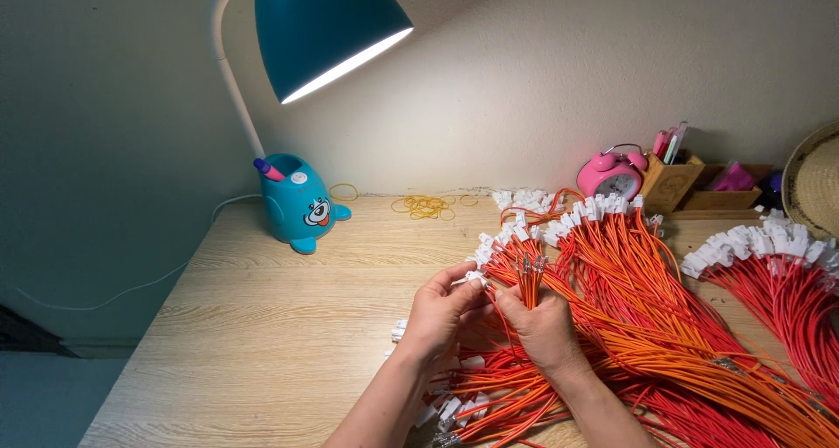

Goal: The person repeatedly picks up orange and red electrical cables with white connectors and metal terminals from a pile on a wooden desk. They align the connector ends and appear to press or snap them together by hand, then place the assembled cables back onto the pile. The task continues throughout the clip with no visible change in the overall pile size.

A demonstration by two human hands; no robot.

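Your 2 forearms come up from the bottom edge over a loose heap of orange wires (pixel 489 395) lying on the wooden table (pixel 262 326). Your left hand (pixel 437 312) has thumb and forefinger pinched together on a small white plug (pixel 474 277), the rest of the fingers curled under it. Your right hand (pixel 544 326) is closed in a fist around a thin bundle of wires (pixel 530 277) that stands upright out of the fist; the ends at its top are bare, dull metal tips, packed close together. The plug in your left hand sits just beside those tips, and the 2 hands touch at the knuckles.

The wires are thin, bright orange to red, and each finished one ends in a little white plug. Past your right hand a big sheaf of them (pixel 629 273) fans out, its plugs lined up in a white row at the far end. Another sheaf, redder (pixel 786 282), lies at the right edge with its own curved row of plugs.

Farther back, near the wall, you have yellow rubber bands (pixel 424 206), a pink alarm clock (pixel 612 175), a wooden pen box (pixel 669 181), and on the left a teal desk lamp (pixel 301 199) whose base holds a marker, its shade lit overhead.
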